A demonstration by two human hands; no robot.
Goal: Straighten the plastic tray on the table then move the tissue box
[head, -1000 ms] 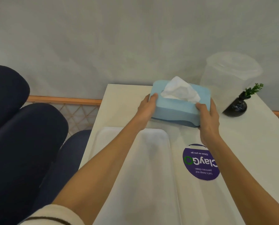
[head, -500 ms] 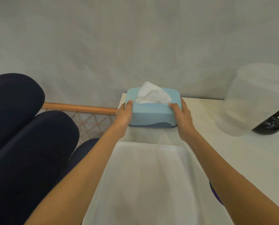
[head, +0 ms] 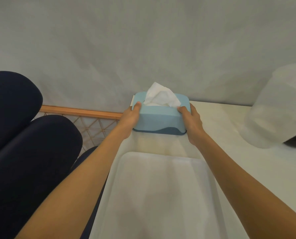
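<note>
Firmly, your left hand (head: 130, 120) and right hand (head: 192, 121) clasped the tissue box (head: 159, 121) ends at the table (head: 218, 128) far-left corner; overshooting risked dropping it off.

- One head-worn view only, looking forward and down along both forearms.
- It faces the far wall (head: 143, 40), close above the table (head: 247, 169).
- The near table edge is cut off below; dark chairs (head: 23, 152) fill the left.

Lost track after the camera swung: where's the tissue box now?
Head view: the tissue box sits at the table's far left corner by the wall, beyond the plastic tray, held between left hand and right hand.
</note>
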